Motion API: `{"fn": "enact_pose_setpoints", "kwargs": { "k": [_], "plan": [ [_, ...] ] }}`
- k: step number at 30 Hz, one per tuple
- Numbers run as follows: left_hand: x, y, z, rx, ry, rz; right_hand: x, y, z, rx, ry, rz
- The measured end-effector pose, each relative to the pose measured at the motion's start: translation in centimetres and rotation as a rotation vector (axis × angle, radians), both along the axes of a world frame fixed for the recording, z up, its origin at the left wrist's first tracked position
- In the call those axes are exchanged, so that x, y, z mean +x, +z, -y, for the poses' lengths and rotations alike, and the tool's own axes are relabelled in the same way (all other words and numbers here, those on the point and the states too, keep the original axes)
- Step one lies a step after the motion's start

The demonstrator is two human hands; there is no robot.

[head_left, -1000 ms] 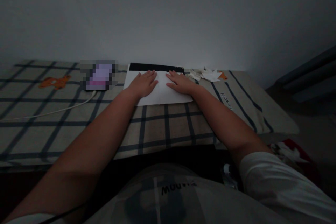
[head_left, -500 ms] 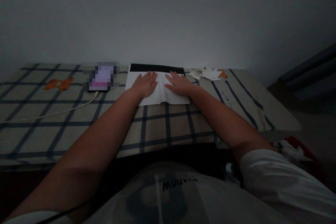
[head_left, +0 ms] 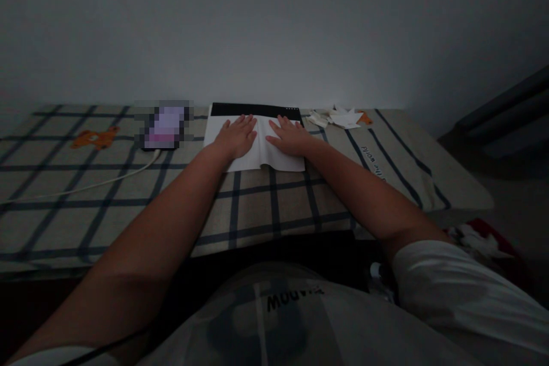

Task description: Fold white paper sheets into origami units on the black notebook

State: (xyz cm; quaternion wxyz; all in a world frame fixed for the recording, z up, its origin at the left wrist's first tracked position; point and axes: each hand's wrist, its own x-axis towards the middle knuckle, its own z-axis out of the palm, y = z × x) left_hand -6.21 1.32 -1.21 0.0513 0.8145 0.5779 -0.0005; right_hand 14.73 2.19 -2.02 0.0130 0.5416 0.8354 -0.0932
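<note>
A white sheet of paper [head_left: 265, 151] lies on the cloth-covered table, with a raised crease down its middle that lifts at the near edge. Along its far side runs a black strip [head_left: 249, 110] with small white marks at the right end; whether this is part of the sheet or something under it, I cannot tell. My left hand [head_left: 235, 137] rests palm down on the sheet's left half, fingers stretched forward. On the right half lies my right hand [head_left: 289, 137], flat, its fingers spread. Neither hand grips anything.
A phone [head_left: 166, 127] with a white cable [head_left: 128, 172] sits to the left. Torn paper scraps [head_left: 343, 117] lie at the right, against the wall. The checked tablecloth [head_left: 253, 206] covers the table. Below right are a bottle [head_left: 377, 277] and a red container [head_left: 484, 231] holding paper scraps.
My right hand has slid slightly left, and the sheet's right edge has come in with it. The crease has shifted a little left. My left hand stays nearly still.
</note>
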Motion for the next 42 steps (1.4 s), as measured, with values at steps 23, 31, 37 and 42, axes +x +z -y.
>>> {"fn": "enact_pose_setpoints", "kwargs": {
  "k": [23,31,37,42],
  "plan": [
    [-0.2,-0.4,-0.4,-0.001,0.006,0.017,-1.4,-0.3,1.0,0.022,-0.087,-0.009],
    [-0.1,-0.3,-0.2,0.0,0.011,0.017,-1.6,-0.7,1.2,0.054,-0.101,-0.024],
    [0.2,0.1,0.2,-0.006,0.015,0.003,-1.8,-0.9,1.1,0.055,-0.101,-0.022],
    [0.1,0.3,0.4,0.003,0.008,-0.02,-1.1,-0.7,0.9,0.062,-0.081,-0.053]
  ]
}}
